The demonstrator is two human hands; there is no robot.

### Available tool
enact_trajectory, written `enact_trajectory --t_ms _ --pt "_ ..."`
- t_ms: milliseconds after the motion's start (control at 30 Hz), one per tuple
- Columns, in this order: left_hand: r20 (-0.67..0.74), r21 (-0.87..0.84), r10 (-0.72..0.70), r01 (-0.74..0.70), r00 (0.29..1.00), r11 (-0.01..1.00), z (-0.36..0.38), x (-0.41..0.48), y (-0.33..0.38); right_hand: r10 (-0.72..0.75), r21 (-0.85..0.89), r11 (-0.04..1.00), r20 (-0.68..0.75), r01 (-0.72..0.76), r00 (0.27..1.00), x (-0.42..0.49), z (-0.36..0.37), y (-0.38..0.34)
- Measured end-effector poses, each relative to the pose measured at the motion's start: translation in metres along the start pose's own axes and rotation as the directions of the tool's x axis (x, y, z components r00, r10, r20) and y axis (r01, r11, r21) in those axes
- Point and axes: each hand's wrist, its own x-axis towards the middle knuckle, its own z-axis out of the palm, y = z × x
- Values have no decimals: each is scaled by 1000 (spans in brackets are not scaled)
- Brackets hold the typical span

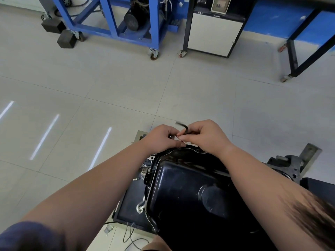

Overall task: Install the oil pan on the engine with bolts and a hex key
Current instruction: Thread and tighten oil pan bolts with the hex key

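We see the oil pan (190,187), glossy black, seated on the engine (147,171) at bottom centre; at its far rim the right hand (204,136) pinches the blurred hex key (185,129); the left hand (161,136) curls beside it, its grip perhaps on the key's foot; both forearms reach forward.
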Motion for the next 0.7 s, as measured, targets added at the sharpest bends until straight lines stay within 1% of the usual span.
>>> enact_trajectory --t_ms 67,133,233,300,367,433,500,567,633,700 --pt "-33 5 -5 5 999 1000 0 0 -2 -14 -29 999 -26 13 1000 1 2 -1" --pt "-47 15 9 -9 999 1000 1 1 -3 -37 -51 998 -6 37 999 1 3 -2" --pt "-36 -10 13 -14 999 1000 0 1 -1 -17 31 999 65 15 998 0 -1 -3" --pt "-24 -42 4 -6 1000 999 -4 1 -1 -14 51 999 91 9 996 -1 -2 -2" --pt "-4 -28 -1 1 1000 1000 -7 1 0 -22 40 999 81 19 996 0 -1 -1" --pt "8 7 0 0 1000 1000 -7 1 0 -20 -5 1000 42 20 999 2 0 -1" --pt "-6 33 -7 7 1000 999 -6 2 -2 -22 -38 999 4 22 1000 3 2 -1" --pt "-14 24 -7 8 1000 1000 -4 2 -4 -30 -60 998 -25 29 999 4 3 0" --pt "-15 -9 0 0 1000 1000 -2 2 -4 -31 -51 998 -11 31 999 3 3 0" --pt "-17 -33 16 -17 1000 999 -3 2 -4 -33 -5 999 36 33 999 3 3 0"
